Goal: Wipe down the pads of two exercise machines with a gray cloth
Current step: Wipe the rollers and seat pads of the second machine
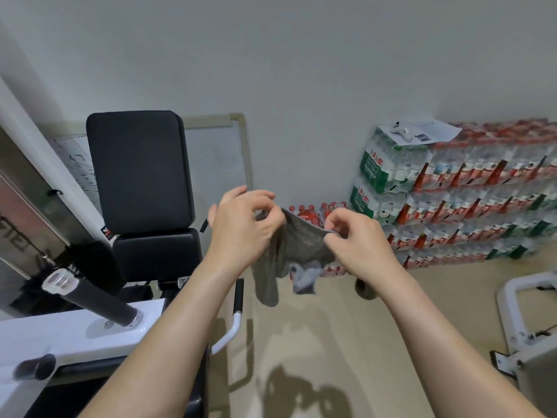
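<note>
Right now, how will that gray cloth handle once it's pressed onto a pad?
Probably floppy: the cloth sags between the left hand and right hand. Likely light, held by fingertip pinches. It may bunch; one end hangs twisted.

Single head-worn wide-angle view; I see forward and down from the wearer's eye level. Both forearms enter from the bottom edge, close to the lens. Faces a white wall (301, 70); floor (346, 342) below. Strong edge distortion. No second view to compare.
</note>
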A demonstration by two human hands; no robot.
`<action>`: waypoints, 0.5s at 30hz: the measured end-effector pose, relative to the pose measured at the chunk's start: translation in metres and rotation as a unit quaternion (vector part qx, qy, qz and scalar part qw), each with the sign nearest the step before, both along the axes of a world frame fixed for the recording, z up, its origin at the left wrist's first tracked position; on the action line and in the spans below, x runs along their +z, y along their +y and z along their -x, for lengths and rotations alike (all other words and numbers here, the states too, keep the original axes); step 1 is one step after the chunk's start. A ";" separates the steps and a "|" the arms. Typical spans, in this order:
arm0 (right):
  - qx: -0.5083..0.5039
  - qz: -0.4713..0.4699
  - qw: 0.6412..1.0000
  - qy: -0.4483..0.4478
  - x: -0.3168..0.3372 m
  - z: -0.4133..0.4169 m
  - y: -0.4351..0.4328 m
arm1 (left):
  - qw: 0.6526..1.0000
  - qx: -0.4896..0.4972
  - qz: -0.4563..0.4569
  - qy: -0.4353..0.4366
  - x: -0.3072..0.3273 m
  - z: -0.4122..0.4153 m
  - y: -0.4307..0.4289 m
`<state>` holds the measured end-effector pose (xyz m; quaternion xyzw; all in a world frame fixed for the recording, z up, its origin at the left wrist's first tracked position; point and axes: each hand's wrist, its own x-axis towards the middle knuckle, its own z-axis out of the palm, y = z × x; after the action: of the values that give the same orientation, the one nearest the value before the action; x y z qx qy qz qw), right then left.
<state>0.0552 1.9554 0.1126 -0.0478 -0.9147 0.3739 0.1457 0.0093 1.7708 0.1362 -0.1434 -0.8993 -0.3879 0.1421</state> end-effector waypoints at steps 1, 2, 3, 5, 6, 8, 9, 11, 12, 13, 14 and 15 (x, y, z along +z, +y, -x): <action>-0.024 0.060 0.998 0.002 0.000 0.003 0.000 | 0.997 -0.004 0.050 0.061 0.002 0.001 0.001; -0.039 0.146 0.989 0.000 0.001 0.004 0.001 | 0.992 -0.015 0.078 0.102 0.004 0.002 0.001; -0.044 0.239 0.970 -0.004 0.003 0.005 0.003 | 0.989 -0.029 0.088 0.113 0.007 0.003 -0.001; -0.055 0.339 0.939 -0.011 0.005 0.005 0.013 | 0.989 -0.046 0.102 0.096 0.011 0.007 -0.008; -0.058 0.328 0.943 -0.013 0.005 0.004 0.020 | 0.988 -0.058 0.122 0.071 0.009 0.008 -0.012; -0.055 0.266 0.962 -0.011 0.006 0.004 0.033 | 0.983 -0.103 0.148 -0.021 0.004 0.011 -0.022; -0.051 0.231 0.972 -0.013 0.007 0.004 0.037 | 0.978 -0.122 0.156 -0.062 -0.001 0.012 -0.026; -0.048 0.161 0.985 -0.024 0.008 0.006 0.045 | 0.969 -0.131 0.184 -0.101 -0.012 0.014 -0.032; -0.051 0.134 0.989 -0.030 0.008 0.006 0.048 | 0.965 -0.126 0.204 -0.109 -0.018 0.014 -0.035; -0.058 0.121 0.990 -0.033 0.007 0.006 0.051 | 0.961 -0.120 0.218 -0.118 -0.024 0.015 -0.039; -0.067 0.122 0.990 -0.032 0.006 0.006 0.054 | 0.959 -0.115 0.220 -0.134 -0.030 0.015 -0.043; -0.080 0.131 0.988 -0.031 0.004 0.006 0.057 | 0.958 -0.110 0.214 -0.153 -0.035 0.014 -0.048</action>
<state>0.0495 2.0124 0.1166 -0.1514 -0.8550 0.4761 0.1390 -0.0044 1.7232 0.1011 -0.2075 -0.9511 -0.2165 -0.0746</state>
